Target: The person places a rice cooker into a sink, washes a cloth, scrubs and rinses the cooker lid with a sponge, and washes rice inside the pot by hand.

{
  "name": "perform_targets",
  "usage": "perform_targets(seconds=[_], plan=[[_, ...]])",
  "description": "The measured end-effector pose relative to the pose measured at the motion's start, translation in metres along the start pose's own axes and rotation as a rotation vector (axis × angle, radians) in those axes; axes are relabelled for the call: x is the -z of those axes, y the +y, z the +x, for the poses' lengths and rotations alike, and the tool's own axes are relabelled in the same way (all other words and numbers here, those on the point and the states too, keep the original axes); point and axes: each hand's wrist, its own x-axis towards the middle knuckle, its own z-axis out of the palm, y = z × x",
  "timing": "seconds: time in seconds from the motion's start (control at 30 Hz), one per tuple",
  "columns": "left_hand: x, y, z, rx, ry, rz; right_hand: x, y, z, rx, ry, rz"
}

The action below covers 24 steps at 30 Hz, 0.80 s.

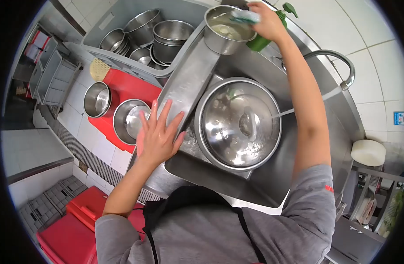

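Observation:
My right hand (268, 23) is closed around a white-and-green sponge (246, 16), blurred, over the mouth of a steel pot (224, 44). Cloudy liquid lies in that pot, which stands on the sink's far ledge. Behind my right hand is a green pump bottle (260, 43), partly hidden. With fingers spread, my left hand (161, 137) hovers by the sink's left rim and looks to hold nothing; whether it touches the rim I cannot tell. Inside the sink (219, 187) sits a large round steel vessel (201, 145), a handled lid (228, 132) over it.
A curved faucet (352, 72) on the right runs water onto the lid. At the upper left, a grey crate (122, 59) holds several steel pots. Steel containers (96, 99) stand on a red surface (122, 83) to the left. Red bins (67, 237) are at the lower left.

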Motion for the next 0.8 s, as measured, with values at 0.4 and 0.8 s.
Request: perform_targets(seconds=[0.4,0.8], plan=[[-0.105,0.203,0.192,0.464,-0.645,-1.703,-0.065,-0.158,-0.409,-0.982,-0.220,-0.239],[-0.205,0.283,0.280,0.105,-0.268,-0.783,-0.136,-0.027,-0.386,-1.105,-0.354,-0.268]])
